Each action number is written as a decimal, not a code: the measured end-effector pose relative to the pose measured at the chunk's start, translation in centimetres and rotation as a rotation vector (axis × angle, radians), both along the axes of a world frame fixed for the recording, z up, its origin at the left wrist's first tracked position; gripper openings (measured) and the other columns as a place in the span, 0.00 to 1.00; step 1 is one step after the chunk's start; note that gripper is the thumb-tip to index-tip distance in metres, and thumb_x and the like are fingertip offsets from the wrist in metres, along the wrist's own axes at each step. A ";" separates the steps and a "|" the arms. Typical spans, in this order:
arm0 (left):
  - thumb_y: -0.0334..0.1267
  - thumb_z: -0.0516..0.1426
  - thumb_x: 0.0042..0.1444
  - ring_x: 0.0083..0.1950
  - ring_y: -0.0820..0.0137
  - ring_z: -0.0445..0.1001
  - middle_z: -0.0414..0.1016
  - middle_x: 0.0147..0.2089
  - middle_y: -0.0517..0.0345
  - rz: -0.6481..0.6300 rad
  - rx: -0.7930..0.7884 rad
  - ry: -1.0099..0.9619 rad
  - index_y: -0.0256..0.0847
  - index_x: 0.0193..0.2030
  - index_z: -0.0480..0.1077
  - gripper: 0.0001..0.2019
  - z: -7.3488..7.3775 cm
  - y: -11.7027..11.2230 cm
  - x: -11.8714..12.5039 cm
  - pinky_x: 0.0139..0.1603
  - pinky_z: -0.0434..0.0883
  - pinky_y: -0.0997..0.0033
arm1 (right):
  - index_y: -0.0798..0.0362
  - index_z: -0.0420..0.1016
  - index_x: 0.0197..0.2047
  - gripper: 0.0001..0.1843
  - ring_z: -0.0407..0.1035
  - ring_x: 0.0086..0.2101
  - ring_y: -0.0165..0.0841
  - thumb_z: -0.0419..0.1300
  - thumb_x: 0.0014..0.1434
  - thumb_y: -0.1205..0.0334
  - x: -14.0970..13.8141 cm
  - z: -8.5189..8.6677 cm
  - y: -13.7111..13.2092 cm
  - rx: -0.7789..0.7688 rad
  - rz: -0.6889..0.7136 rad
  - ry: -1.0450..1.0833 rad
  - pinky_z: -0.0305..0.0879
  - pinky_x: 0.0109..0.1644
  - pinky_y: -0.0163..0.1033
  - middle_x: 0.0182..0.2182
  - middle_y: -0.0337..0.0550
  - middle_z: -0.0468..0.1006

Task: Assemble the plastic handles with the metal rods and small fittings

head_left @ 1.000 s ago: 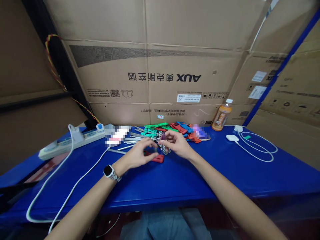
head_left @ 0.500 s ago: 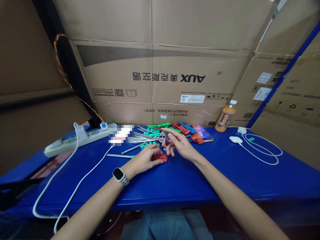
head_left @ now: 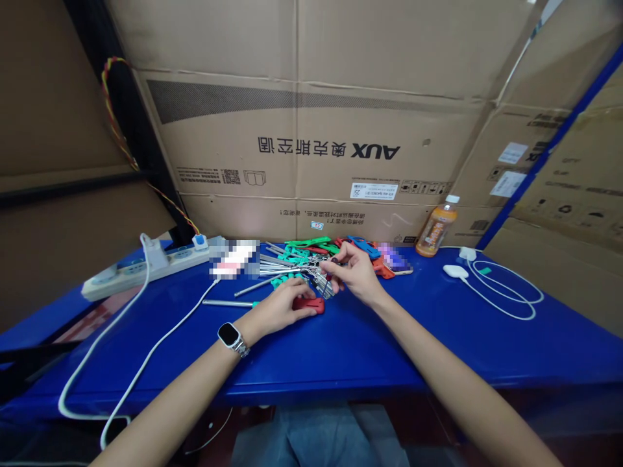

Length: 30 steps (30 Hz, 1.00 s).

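My left hand [head_left: 280, 309], with a smartwatch [head_left: 230, 336] on its wrist, rests on the blue table [head_left: 341, 350], its fingers curled round a small red plastic holder [head_left: 311, 303]. My right hand [head_left: 354, 270] hovers just behind it, fingers pinched on a thin metal bit [head_left: 325, 280] with a dark tip. Right behind both hands lies a heap of metal rods and green, red and blue plastic handles [head_left: 311, 254].
A white power strip [head_left: 146, 266] with a white cable [head_left: 121, 383] lies at the left. An orange drink bottle [head_left: 437, 227] stands at the back right, beside a white charger and coiled cord [head_left: 491, 285]. Cardboard boxes [head_left: 311, 149] wall off the table's far side.
My left hand came down from the bits and settled on the red holder. My right hand closed from spread fingers into a pinch on a bit.
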<state>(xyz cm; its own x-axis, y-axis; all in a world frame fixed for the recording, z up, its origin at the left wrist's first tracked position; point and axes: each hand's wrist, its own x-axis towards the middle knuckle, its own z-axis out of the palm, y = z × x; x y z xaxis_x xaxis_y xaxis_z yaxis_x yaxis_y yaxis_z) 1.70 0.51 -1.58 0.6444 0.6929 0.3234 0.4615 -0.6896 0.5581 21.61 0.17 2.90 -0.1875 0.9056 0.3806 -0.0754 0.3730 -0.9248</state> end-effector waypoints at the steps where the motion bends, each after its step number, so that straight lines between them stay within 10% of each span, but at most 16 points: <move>1: 0.49 0.61 0.59 0.45 0.61 0.72 0.72 0.44 0.53 -0.001 -0.002 -0.002 0.41 0.41 0.73 0.13 0.0 0.0 0.0 0.48 0.69 0.62 | 0.48 0.56 0.31 0.26 0.65 0.12 0.27 0.71 0.49 0.48 -0.1 -0.1 0.0 0.001 -0.002 0.004 0.56 0.13 0.31 0.19 0.30 0.73; 9: 0.49 0.61 0.59 0.46 0.61 0.72 0.72 0.45 0.53 -0.004 0.006 -0.026 0.42 0.42 0.73 0.13 -0.4 0.1 -0.1 0.48 0.70 0.61 | 0.54 0.74 0.41 0.20 0.69 0.19 0.24 0.64 0.56 0.45 0.1 0.1 0.0 0.025 0.165 -0.052 0.66 0.22 0.32 0.34 0.41 0.79; 17: 0.48 0.61 0.59 0.47 0.61 0.71 0.71 0.45 0.52 -0.003 -0.030 -0.001 0.41 0.43 0.73 0.13 -0.1 0.1 0.1 0.50 0.69 0.60 | 0.53 0.70 0.31 0.19 0.70 0.16 0.29 0.70 0.51 0.48 -0.2 -0.1 0.1 0.023 0.028 -0.071 0.63 0.20 0.31 0.16 0.32 0.72; 23: 0.48 0.61 0.60 0.46 0.62 0.71 0.71 0.45 0.53 0.021 -0.039 0.009 0.41 0.42 0.72 0.13 -0.4 0.0 0.0 0.48 0.70 0.62 | 0.49 0.61 0.28 0.24 0.67 0.14 0.29 0.72 0.47 0.48 -1.1 -0.2 -0.3 0.017 -0.060 -0.036 0.58 0.17 0.31 0.13 0.28 0.68; 30: 0.50 0.62 0.58 0.52 0.59 0.70 0.70 0.50 0.51 0.035 0.085 0.119 0.42 0.48 0.71 0.17 0.7 -0.6 -0.9 0.54 0.68 0.59 | 0.54 0.74 0.35 0.21 0.64 0.15 0.24 0.66 0.53 0.43 1.4 0.8 -0.9 0.077 -0.205 -0.067 0.60 0.18 0.31 0.26 0.39 0.78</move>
<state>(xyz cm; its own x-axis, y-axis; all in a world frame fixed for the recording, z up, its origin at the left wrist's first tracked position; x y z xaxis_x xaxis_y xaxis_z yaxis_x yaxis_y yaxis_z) 0.82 -0.04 -0.86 0.6579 0.6887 0.3047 0.5451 -0.7146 0.4384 22.97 -0.77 3.70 -0.0294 0.8960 0.4430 0.0701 0.4440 -0.8933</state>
